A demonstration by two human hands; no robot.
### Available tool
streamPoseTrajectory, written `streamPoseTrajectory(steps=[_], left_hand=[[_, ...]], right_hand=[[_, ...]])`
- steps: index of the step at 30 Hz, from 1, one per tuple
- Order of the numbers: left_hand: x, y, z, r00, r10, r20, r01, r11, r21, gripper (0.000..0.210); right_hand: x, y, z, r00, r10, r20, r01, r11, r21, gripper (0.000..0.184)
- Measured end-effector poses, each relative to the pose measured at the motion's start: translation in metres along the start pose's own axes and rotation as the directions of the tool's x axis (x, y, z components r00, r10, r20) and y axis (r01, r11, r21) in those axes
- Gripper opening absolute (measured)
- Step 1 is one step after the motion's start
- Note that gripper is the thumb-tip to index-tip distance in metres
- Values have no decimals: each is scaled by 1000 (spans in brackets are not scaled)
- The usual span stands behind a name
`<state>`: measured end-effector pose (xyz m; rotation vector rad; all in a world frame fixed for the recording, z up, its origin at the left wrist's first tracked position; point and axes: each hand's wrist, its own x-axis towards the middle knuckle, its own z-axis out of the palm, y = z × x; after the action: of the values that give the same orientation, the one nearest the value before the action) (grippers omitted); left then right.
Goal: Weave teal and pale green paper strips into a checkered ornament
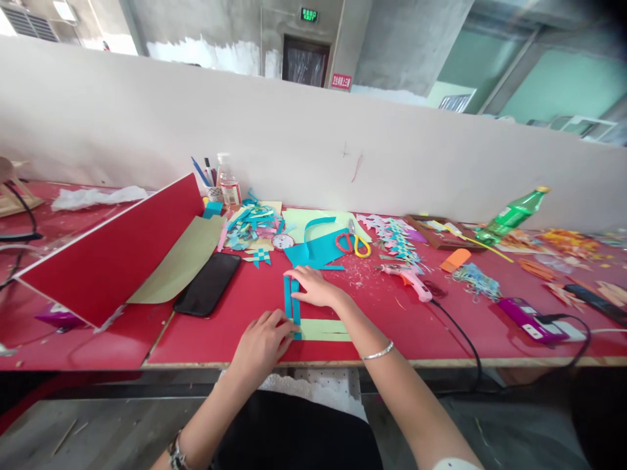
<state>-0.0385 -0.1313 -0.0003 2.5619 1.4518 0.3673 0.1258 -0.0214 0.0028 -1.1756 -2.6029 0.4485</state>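
Note:
Two narrow blue paper strips (pixel 288 297) lie upright side by side on the red table in front of me. My right hand (pixel 316 287) bends over their far ends, thumb and fingertips on the right-hand strip. At the near end, my left hand (pixel 264 336) has its fingers drawn together on the blue strip, where it meets the pale green strips (pixel 326 329). Those green strips stretch sideways to the right, under my right forearm. The exact hold of the left fingertips is partly hidden.
Behind the hands are blue paper sheets (pixel 313 251), scissors (pixel 353 241) and a heap of paper scraps (pixel 252 225). A black phone (pixel 208 284) and a red board (pixel 122 254) stand left. To the right lie a pink glue gun (pixel 409 277), its cable and a green bottle (pixel 512 219).

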Motion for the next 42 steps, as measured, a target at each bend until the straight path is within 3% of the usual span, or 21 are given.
streamPoseTrajectory(steps=[9, 16, 28, 39, 42], left_hand=[[1, 0, 0, 1000, -14, -1, 14, 1000, -11, 22], [1, 0, 0, 1000, -24, 4, 24, 999, -22, 22], [1, -1, 1, 1000, -23, -6, 23, 997, -72, 22], [0, -3, 5, 1000, -14, -26, 12, 996, -93, 22], [-1, -3, 6, 1000, -14, -26, 12, 996, -91, 22]], right_hand=[[1, -3, 3, 999, 10, -49, -3, 990, 144, 28], [8, 6, 4, 993, 31, -117, 18, 918, 396, 11], [14, 19, 14, 957, 199, -211, 18, 684, 729, 19], [9, 10, 14, 959, 225, -174, -4, 622, 783, 30], [9, 10, 15, 963, 215, -162, 0, 602, 798, 26]])
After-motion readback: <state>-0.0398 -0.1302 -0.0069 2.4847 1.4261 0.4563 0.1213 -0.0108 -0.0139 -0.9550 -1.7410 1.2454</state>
